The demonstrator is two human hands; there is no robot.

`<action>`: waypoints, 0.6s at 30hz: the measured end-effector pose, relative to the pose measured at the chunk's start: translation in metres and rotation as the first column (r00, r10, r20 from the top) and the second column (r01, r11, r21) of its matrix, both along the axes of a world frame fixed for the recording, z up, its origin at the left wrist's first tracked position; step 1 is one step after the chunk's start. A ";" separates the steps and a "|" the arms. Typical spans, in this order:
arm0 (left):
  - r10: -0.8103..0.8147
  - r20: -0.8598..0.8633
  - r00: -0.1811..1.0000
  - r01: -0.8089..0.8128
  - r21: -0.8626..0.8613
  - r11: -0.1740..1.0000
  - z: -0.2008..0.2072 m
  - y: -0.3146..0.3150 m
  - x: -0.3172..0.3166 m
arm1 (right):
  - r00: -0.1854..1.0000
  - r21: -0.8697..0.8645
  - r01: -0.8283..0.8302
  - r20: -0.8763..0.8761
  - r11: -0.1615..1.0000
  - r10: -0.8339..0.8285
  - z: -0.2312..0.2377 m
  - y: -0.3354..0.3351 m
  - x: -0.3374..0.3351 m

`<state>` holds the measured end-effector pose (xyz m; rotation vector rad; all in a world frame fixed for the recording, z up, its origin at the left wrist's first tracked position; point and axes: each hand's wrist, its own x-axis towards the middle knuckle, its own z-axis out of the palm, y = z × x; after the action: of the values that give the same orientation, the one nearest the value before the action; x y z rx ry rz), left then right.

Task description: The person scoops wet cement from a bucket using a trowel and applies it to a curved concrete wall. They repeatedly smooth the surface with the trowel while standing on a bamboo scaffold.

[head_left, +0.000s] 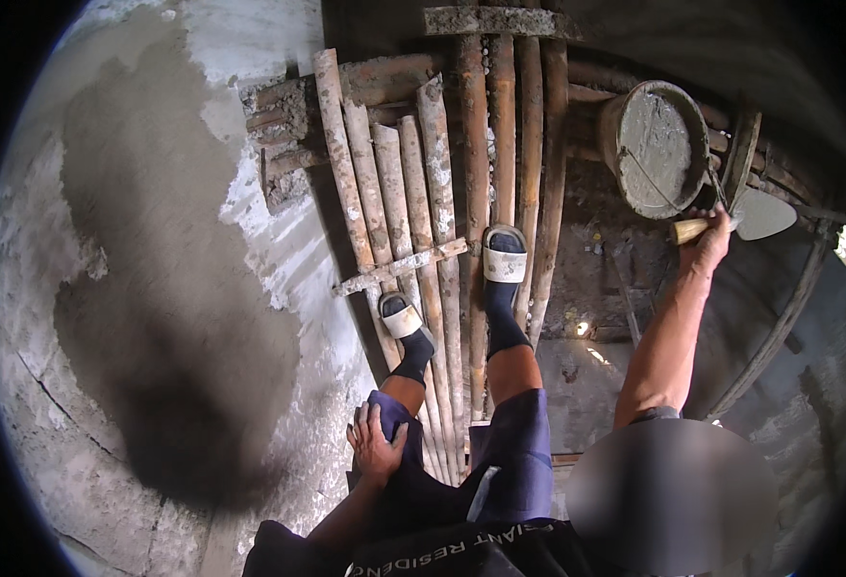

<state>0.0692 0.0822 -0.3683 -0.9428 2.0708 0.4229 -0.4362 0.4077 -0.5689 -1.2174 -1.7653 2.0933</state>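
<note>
My right hand (708, 242) reaches out at the upper right, its fingers closed round a trowel (766, 215). The wooden handle end sticks out to the left of the fist, and the rounded grey blade points right. Just beyond the hand is a round bucket (611, 135) with wet grey mortar (656, 144) in it. The bucket's thin wire handle runs down to my fingers; whether they grip it too I cannot tell. My left hand (373, 444) lies on my left thigh near the knee, fingers spread, holding nothing.
My feet stand in sandals on a walkway of round poles (442, 192), with a wooden crosspiece (401, 266) across it. A wall (144, 192) with patches of damp plaster rises on the left. Gaps beside the poles show a lower level. A curved pole (779, 332) runs along the right.
</note>
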 end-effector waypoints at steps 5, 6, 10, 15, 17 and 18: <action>-0.023 -0.038 0.999 0.024 0.027 0.999 0.008 0.004 0.006 | 0.955 0.081 -0.266 0.160 0.960 0.251 0.055 -0.066 -0.004; -0.047 -0.065 0.997 0.048 0.004 0.999 0.010 0.005 0.008 | 0.962 0.005 -0.169 0.220 0.986 0.164 0.067 -0.079 0.004; -0.030 -0.071 0.997 0.031 0.015 0.999 0.013 0.006 0.017 | 0.991 0.039 -0.056 0.124 0.998 0.051 0.102 -0.110 0.010; -0.095 -0.129 0.987 0.095 -0.009 0.995 0.013 0.008 0.030 | 0.998 -0.100 0.015 0.055 0.995 -0.010 0.138 -0.133 0.023; -0.124 -0.155 0.980 0.123 -0.020 0.992 0.015 0.010 0.036 | 0.998 -0.194 -0.061 -0.033 0.979 0.055 0.150 -0.145 0.044; -0.104 -0.116 0.988 0.106 0.011 0.994 0.016 0.011 0.038 | 0.995 -0.248 -0.098 -0.031 0.964 0.093 0.153 -0.154 0.058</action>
<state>0.1068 0.0932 -0.3528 -0.8120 2.2063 0.4473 -0.3784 0.2539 -0.4157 -1.1861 -1.6208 2.4344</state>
